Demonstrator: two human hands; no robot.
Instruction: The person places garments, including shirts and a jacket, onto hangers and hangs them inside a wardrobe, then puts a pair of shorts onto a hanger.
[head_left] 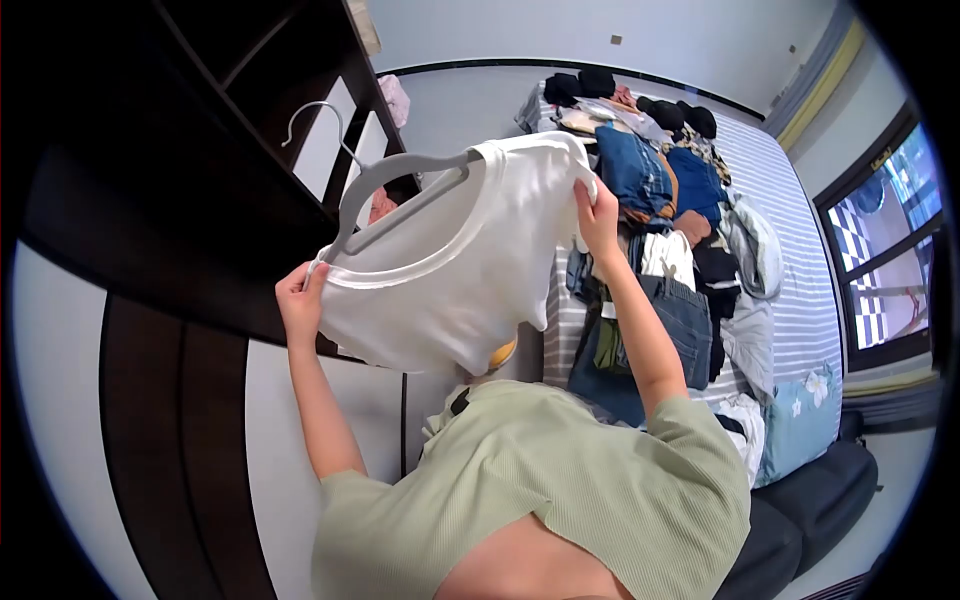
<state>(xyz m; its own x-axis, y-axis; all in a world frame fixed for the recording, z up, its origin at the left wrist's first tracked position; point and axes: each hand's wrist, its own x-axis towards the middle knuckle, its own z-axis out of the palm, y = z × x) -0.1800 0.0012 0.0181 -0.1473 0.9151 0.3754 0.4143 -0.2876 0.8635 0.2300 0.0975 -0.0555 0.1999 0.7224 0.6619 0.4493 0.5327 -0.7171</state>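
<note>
A white shirt [450, 290] hangs on a grey hanger [375, 190] in front of me, its neckline open around the hanger's bar. The hanger's metal hook points up and to the left. My left hand [300, 292] pinches the shirt at its left shoulder, by the hanger's lower end. With fingers closed, my right hand [597, 215] grips the shirt's other shoulder at the upper right. The hanger's far end is hidden inside the shirt.
A dark wardrobe [220, 190] with shelves and white panels stands at the left. To the right, a striped bed [780, 200] bears jeans [680, 320], dark caps and other clothes in piles. A blue pillow [800, 425] lies at its near end, beside a dark padded headboard [825, 500].
</note>
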